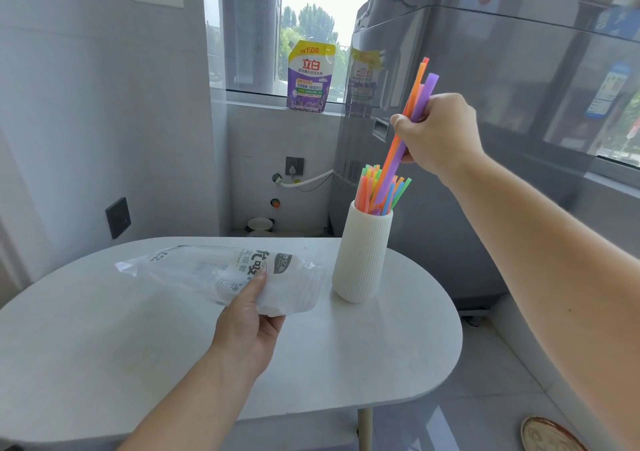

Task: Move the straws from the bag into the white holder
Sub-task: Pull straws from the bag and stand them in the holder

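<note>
A ribbed white holder point(360, 256) stands upright on the right part of the white oval table point(138, 346). Several coloured straws point(372, 187) stick out of its mouth. My right hand point(436, 132) is above the holder, shut on a small bunch of orange and purple straws point(420, 90); their lower ends reach into the holder's mouth. My left hand point(247, 319) grips the near edge of a clear plastic bag point(221, 274) with printed text, lying on the table left of the holder. No coloured straws show inside the bag.
A large grey washing machine point(485, 104) stands right behind the table. A purple and yellow detergent pouch point(310, 76) sits on the window sill. A hose and wall socket point(294, 166) are on the back wall; a patterned plate point(550, 433) lies on the floor.
</note>
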Available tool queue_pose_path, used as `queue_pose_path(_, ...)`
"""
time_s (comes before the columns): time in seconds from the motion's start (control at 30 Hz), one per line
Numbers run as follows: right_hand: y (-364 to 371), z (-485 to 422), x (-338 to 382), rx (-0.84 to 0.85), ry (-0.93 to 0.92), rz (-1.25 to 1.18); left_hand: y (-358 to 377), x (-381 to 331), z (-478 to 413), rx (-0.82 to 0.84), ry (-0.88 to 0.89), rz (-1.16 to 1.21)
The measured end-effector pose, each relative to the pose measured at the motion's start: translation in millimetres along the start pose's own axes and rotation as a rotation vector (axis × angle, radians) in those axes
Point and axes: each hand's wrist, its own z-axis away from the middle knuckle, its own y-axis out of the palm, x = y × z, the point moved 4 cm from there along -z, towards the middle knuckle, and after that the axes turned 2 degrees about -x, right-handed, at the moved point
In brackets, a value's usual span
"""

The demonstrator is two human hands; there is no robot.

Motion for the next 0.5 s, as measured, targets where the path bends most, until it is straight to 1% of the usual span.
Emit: queue_pose_path(0.5, 25, 2, -16, 0.029, 0.066, 0.054, -2, 0, -2, -0.007, -0.005, -0.003)
